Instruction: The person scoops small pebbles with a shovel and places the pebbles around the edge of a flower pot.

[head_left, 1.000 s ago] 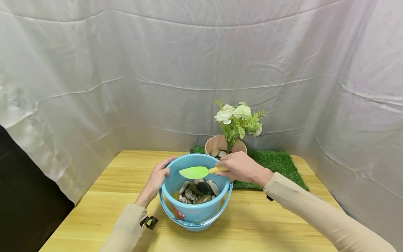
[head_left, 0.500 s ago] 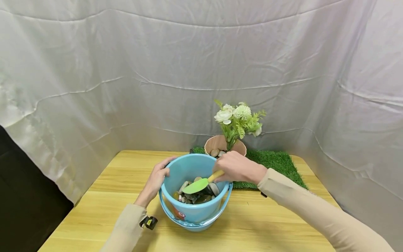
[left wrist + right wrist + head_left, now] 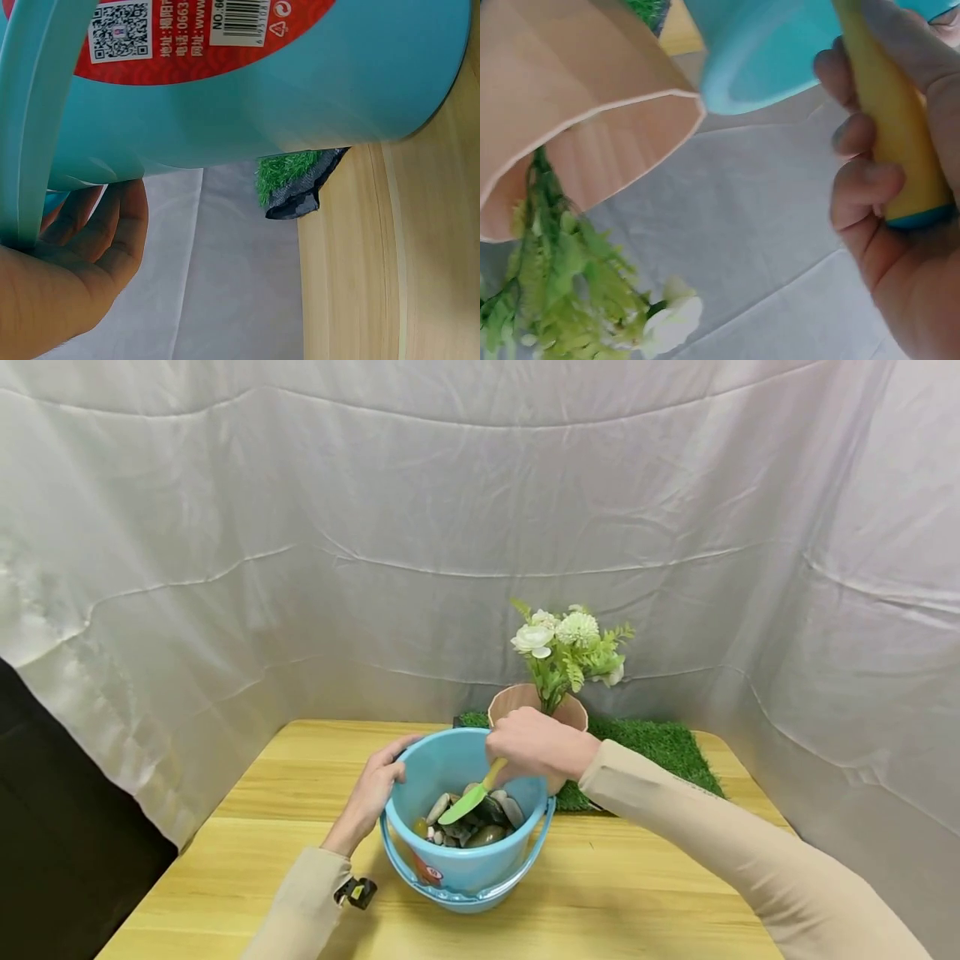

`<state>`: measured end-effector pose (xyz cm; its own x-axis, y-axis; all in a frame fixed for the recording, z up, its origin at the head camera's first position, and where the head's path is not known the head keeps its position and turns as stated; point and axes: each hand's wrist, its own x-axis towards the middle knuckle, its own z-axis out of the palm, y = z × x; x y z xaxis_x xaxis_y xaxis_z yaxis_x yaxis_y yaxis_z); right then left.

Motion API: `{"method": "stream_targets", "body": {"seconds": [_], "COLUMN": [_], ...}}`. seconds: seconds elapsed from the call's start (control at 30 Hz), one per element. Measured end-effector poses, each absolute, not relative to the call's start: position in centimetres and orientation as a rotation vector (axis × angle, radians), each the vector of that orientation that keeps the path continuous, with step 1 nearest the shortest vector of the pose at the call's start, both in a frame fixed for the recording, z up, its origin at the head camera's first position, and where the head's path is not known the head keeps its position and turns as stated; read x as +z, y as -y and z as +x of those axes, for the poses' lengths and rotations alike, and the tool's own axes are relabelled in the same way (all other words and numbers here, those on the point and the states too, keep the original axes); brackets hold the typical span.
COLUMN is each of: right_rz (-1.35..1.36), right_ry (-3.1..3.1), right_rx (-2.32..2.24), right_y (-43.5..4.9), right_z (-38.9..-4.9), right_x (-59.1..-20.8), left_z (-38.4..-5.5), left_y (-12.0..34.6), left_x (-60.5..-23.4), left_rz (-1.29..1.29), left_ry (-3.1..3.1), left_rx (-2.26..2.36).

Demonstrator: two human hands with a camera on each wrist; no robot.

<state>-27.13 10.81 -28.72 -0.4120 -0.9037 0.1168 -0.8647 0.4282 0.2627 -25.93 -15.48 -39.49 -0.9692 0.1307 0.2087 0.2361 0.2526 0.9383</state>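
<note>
A light blue bucket (image 3: 480,870) stands on the table, with several smooth stones (image 3: 486,835) in its bottom. My left hand (image 3: 372,792) grips the bucket's left rim, thumb inside and fingers along the outer wall, as the left wrist view (image 3: 97,240) also shows from below. In my right hand (image 3: 536,743) is a toy trowel, its yellow handle (image 3: 896,127) wrapped by curled fingers. The trowel's green blade (image 3: 463,804) points down into the bucket, its tip right at the stones. My right hand hides part of the bucket's far right rim.
Behind the bucket is a pink flowerpot (image 3: 512,700) holding white flowers (image 3: 576,628) and green leaves. It stands on an artificial grass mat (image 3: 660,752). A grey curtain (image 3: 420,510) hangs around the wooden table (image 3: 645,868). The bucket's handle (image 3: 487,891) hangs down in front.
My right hand has moved left and over the bucket, tipping the trowel from level to steep, so the blade has come down to the stones. My left hand and the bucket stay put.
</note>
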Motion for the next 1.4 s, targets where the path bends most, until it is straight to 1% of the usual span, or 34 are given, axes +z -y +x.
{"method": "stream_targets", "body": {"seconds": [0.2,0.57,0.9,1.1,1.4], "right_rz": [1.515,1.474,1.477,1.457,1.372], "right_ry": [2.414,2.52,2.554,2.556,2.632], "right_rx": [-0.347,-0.403,-0.185,-0.14,-0.004], "right_y": [-9.7,-6.8,-9.2,-10.5,-11.3], "right_z": [-27.2,-27.6,-28.6,-29.0,-29.0], "right_x": [-28.9,-29.3,-31.0,-31.8,-30.6], "left_z": [-25.9,-25.8,-25.5,-25.5,-25.7], "left_y": [15.3,15.3,15.4,15.3,15.3], "left_x": [-39.6,-39.3,-39.5,-39.5,-39.6], "left_rz": [-0.356,-0.36,-0.339,-0.352,-0.341], "left_ry": [2.408,2.403,2.394,2.404,2.407], "left_rx": [-1.849,-1.851,-1.863,-1.854,-1.844]}}
